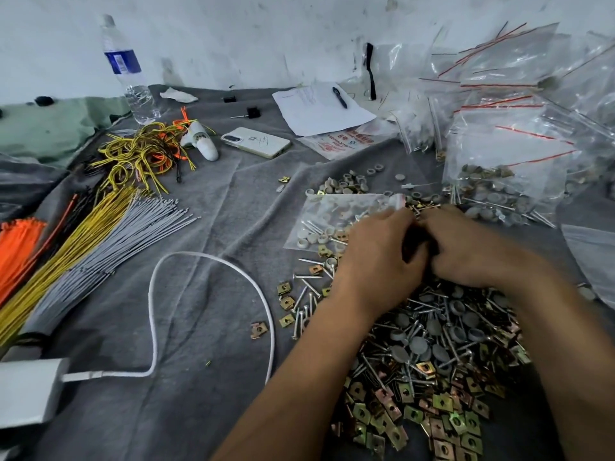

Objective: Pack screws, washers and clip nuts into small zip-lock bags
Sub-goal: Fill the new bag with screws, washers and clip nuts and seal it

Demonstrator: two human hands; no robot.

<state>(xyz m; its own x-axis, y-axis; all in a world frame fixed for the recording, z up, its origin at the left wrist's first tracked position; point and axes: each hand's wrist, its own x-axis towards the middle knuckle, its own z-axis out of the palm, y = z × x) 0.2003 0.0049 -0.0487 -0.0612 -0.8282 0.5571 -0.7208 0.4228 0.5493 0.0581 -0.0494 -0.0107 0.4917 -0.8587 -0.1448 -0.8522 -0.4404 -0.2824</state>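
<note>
A small zip-lock bag with white washers and screws inside lies flat on the grey cloth. My left hand rests over the bag's right end, fingers curled at its red-striped mouth. My right hand meets it knuckle to knuckle, fingers curled inward; what they hold is hidden. Under my forearms spreads a loose pile: screws with grey washers and brass clip nuts. More washers lie just beyond the bag.
Filled bags and empty zip-lock bags are heaped at the right. Cable ties, a white cable and charger lie left. A phone, bottle, paper and pen sit behind.
</note>
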